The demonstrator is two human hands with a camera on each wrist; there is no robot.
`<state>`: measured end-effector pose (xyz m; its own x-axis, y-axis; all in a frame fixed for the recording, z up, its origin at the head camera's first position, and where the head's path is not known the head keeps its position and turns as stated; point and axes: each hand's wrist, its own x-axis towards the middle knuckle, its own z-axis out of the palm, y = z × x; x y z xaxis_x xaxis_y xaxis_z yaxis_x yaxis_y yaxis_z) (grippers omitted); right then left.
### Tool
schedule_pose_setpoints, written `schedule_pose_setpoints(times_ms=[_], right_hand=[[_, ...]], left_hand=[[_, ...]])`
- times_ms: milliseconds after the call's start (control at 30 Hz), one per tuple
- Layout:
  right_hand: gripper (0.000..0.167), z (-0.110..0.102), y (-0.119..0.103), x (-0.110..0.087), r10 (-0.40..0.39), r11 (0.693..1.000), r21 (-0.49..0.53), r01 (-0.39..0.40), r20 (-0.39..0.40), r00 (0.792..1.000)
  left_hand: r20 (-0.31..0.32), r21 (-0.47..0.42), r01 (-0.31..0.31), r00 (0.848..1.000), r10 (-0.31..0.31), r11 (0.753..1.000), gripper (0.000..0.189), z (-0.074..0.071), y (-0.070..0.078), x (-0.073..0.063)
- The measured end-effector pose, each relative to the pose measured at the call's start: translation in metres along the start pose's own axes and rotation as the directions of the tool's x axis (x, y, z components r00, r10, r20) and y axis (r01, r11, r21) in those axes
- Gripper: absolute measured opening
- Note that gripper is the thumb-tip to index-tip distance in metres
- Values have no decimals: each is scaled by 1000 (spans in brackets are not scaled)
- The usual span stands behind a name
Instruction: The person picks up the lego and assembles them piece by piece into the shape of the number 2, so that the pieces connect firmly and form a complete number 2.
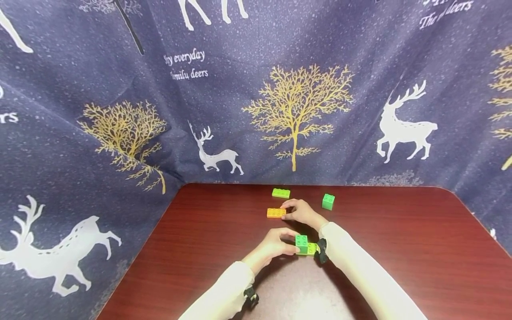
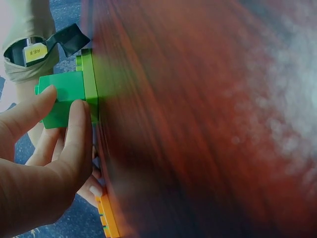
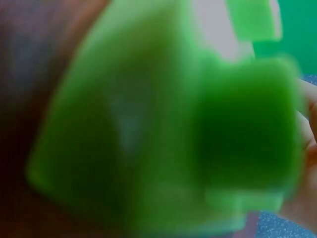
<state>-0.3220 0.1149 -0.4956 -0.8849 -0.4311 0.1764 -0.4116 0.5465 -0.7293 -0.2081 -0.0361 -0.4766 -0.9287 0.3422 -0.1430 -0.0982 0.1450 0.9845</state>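
In the head view my left hand holds a green toy building block between thumb and fingers. That block sits at the left end of a lime-green flat building brick, partly covered by my right wrist. Farther back, my right hand has its thumb and forefinger at the right end of an orange flat building brick, pinching it. The left wrist view shows the green block against the lime brick, and fingers at the orange brick. Blurred lime brick fills the right wrist view.
A second lime-green flat brick lies near the back edge of the dark red table. Another green block stands to the right of my right hand. A blue cloth with deer and trees hangs behind and left.
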Motion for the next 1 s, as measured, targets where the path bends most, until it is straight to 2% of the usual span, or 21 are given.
schedule_pose_setpoints(times_ms=[333,600,833,1000], right_hand=[[30,-8,2,-4,-17,1000,20,16,38,999],[30,-18,-2,-8,5,999,42,-6,35,999],[32,-19,-3,-12,22,995,96,-28,67,998],[32,-23,-1,-16,6,997,70,-9,47,999]], left_hand=[[7,-12,-14,1000,14,1000,37,0,1,-2],[8,-2,-5,1000,5,1000,36,0,1,-1],[7,-5,5,1000,-5,1000,36,0,0,0],[5,-7,5,1000,-5,1000,37,-1,1,-1]])
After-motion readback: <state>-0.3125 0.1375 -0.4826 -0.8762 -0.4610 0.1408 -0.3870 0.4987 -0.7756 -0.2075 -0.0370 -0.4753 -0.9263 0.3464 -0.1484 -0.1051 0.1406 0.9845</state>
